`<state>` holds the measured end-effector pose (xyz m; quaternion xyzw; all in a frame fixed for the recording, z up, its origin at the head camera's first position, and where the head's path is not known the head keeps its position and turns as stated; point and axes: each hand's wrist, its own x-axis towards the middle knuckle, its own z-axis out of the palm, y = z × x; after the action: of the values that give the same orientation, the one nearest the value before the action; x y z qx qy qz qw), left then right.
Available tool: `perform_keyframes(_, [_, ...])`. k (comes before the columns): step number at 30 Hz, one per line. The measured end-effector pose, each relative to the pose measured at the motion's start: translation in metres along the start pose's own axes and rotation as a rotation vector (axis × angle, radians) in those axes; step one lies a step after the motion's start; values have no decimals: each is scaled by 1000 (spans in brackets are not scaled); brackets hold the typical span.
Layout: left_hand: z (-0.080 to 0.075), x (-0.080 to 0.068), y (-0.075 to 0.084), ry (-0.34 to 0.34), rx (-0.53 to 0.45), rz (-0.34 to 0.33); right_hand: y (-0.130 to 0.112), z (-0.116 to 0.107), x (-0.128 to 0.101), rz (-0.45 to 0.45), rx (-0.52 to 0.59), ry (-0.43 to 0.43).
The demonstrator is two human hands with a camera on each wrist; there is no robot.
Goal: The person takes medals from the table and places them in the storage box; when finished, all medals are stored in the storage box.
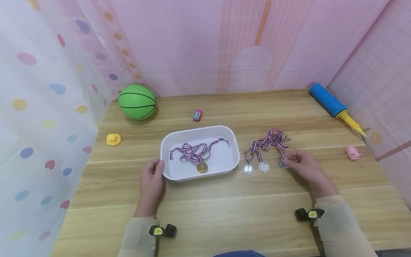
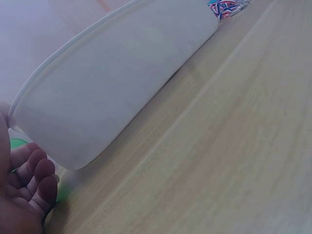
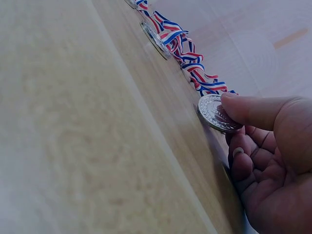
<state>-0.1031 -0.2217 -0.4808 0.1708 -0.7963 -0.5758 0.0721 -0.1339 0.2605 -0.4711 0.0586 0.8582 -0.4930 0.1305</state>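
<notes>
A white plastic tub (image 1: 221,170) stands on the wooden table, with a gold medal (image 1: 202,167) and its tangled striped ribbon (image 1: 192,153) inside. My left hand (image 1: 151,182) grips the tub's left end, thumb at the rim and fingers outside. To the right of the tub, my right hand (image 1: 306,167) pinches a silver medal (image 3: 211,111) between thumb and fingers, tilted up at its edge. Two other silver medals, one nearer the tub (image 1: 248,169) and one beside it (image 1: 264,167), lie flat. Their red, white and blue ribbons (image 1: 266,142) are bunched together behind them.
A green ball (image 1: 137,102) and a yellow toy duck (image 1: 113,139) sit at the left. Behind the tub is a small pink and blue item (image 1: 197,115). A blue and yellow hand pump (image 1: 328,100) and a pink toy pig (image 1: 352,152) lie at the right.
</notes>
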Motion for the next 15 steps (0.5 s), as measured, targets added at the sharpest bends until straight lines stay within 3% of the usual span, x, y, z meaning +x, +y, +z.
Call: perform_keyframes(15, [-1,-1,2,-22,10,-13,-8,0,-4,42,113,-5])
